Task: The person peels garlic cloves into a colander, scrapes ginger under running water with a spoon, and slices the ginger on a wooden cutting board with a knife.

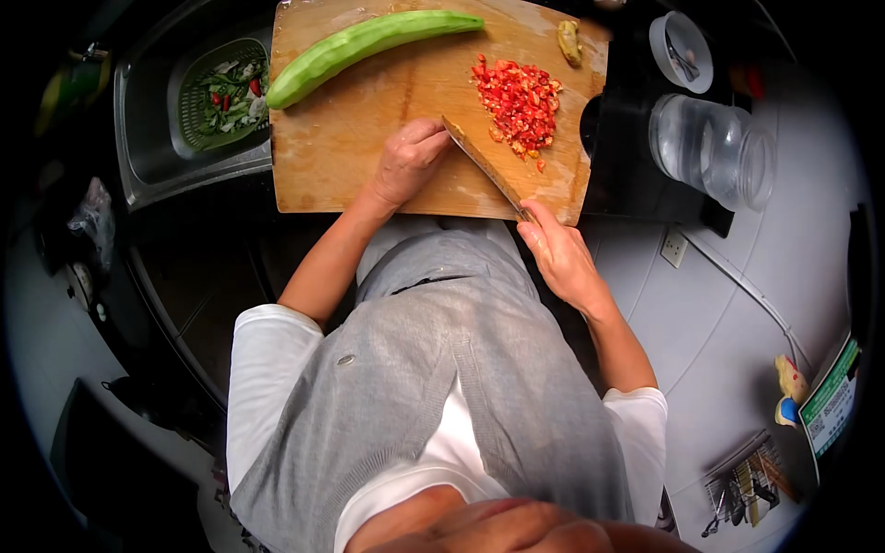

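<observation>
My right hand (559,253) grips a knife (486,170) by its handle, the blade slanting up and left over the near part of the wooden cutting board (369,138). My left hand (409,158) is closed beside the knife tip, fingers curled together; what they hold, if anything, is hidden. To the right of the blade lies a heap of chopped red chili (522,103). A long pale-green gourd (369,48) stretches across the far left of the board. In the far right corner rests a knobby piece of ginger (570,43).
Left of the board, a sink (138,166) holds a colander (189,106) with greens and red chilies. To the right stand a white bowl (660,41) with a spoon and a clear jar (705,143). A wall socket (674,248) sits below the counter's right end.
</observation>
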The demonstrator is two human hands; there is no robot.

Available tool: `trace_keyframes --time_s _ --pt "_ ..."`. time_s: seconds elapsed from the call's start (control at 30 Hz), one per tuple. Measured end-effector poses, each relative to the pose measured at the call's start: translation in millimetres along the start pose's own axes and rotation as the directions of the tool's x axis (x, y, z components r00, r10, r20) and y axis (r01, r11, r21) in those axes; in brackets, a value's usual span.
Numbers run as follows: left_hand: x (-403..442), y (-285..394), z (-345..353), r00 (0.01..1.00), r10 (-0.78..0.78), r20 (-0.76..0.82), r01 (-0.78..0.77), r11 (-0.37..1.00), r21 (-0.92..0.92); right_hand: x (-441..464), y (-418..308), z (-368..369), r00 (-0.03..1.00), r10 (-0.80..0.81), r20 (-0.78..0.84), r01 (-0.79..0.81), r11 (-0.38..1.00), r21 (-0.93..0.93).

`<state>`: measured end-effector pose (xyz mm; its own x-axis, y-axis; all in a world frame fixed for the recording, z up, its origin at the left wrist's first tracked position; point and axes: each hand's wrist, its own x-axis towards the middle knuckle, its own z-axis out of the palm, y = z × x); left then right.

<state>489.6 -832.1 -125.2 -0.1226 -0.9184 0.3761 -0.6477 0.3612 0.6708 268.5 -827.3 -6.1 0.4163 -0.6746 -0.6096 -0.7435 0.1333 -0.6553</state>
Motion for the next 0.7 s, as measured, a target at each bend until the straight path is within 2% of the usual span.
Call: trace_keyframes --time_s 0.17,0.27,0.37,0.47,0.57,0.67,0.7 --pt "-0.6 -1.9 0.3 1.0 0.014 -0.009 -0.014 1.0 0.013 21.2 -2.7 5.3 0.999 -0.044 0.019 0.045 0.998 -0.048" --pt "1.9 -2.5 1.0 1.0 -0.018 -0.014 0.018 1.0 -0.025 20.4 -14.0 1.1 1.0 -0.015 0.017 0.016 0.998 -0.068" --pt "-1.5 -0.4 1.0 1.0 -0.02 -0.023 0.019 0.999 -0.035 5.9 -12.7 0.2 1.0 0.014 0.022 -0.014 1.0 -0.007" --pt "-0.4 -2.1 1.0 1.0 -0.005 -0.027 0.004 1.0 -0.027 16.7 -6.1 7.9 0.997 -0.072 -0.038 0.071 0.997 -0.023" --pt "-1.7 -1.9 0.4 1.0 -0.028 -0.01 0.027 0.999 -0.033 19.9 -14.3 8.1 1.0 -0.029 -0.009 0.029 0.999 -0.039" --pt "-0.4 -1.4 -0.4 1.0 -0.02 -0.016 0.019 0.999 -0.034 10.5 -19.9 -0.7 0.998 0.025 0.056 -0.028 0.999 0.046" --pt "-0.9 -0.2 -0.7 0.999 -0.016 -0.029 0.015 0.999 -0.043 9.6 -12.4 4.7 1.0 -0.006 0.011 0.006 1.0 0.029"
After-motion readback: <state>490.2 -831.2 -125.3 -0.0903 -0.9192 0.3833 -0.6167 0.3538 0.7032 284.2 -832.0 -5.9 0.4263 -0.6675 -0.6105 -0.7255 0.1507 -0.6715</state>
